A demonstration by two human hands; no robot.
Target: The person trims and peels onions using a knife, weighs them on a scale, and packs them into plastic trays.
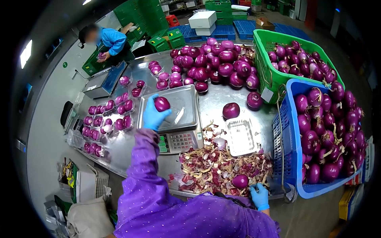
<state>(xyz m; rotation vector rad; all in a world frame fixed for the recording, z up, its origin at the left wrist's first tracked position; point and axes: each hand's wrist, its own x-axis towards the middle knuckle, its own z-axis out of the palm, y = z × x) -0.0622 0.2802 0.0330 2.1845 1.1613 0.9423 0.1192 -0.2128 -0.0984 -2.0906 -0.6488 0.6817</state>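
Observation:
My left hand (156, 114), in a blue glove, is closed around a peeled red onion (162, 104) held over the steel pan of a digital scale (180, 105). My right hand (260, 196), also gloved in blue, is low at the table's front edge with its fingers curled; what they hold, if anything, cannot be made out. Just left of it, another red onion (240, 181) lies on a heap of onion skins (210, 170). A clear plastic tray (241, 137) sits behind the heap, with two loose onions, one of them this onion (231, 110), farther back.
A large onion pile (214, 59) covers the table's back. Packed onion trays (107, 115) stand at left. On the right are a blue crate (291, 158) and a green crate (264, 59), both full of onions. A person in blue (113, 39) handles something at far left.

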